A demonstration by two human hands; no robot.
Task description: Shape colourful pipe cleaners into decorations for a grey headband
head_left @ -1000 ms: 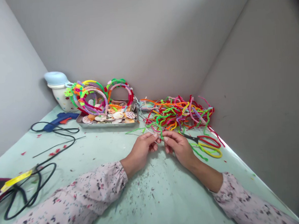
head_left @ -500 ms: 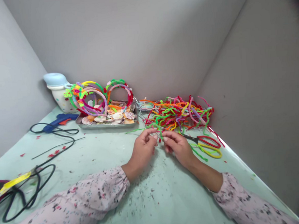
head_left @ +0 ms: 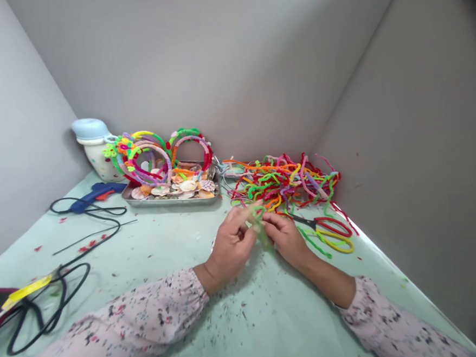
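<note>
My left hand [head_left: 231, 245] and my right hand [head_left: 286, 237] meet above the middle of the table, fingertips close together. Between them is a green fuzzy stem [head_left: 261, 226], blurred by motion and bent into a small loop at the top. Both hands pinch it, the right with thumb and forefinger. Just behind the hands lies a tangled pile of coloured fuzzy stems [head_left: 287, 178]. Scissors [head_left: 333, 232] with red and yellow handles lie right of my right hand, a green stem beside them.
A metal tray [head_left: 170, 202] of shells stands at the back left, with colourful wrapped headbands [head_left: 150, 157] on it. Farther left are a white bottle [head_left: 98, 155] with a blue lid, a blue glue gun [head_left: 88, 200] and looping black cable [head_left: 62, 310].
My left hand has shifted slightly right and turned, with its fingers now over the green stem. The stem's long end no longer stretches out to the left. My right hand has barely moved.
</note>
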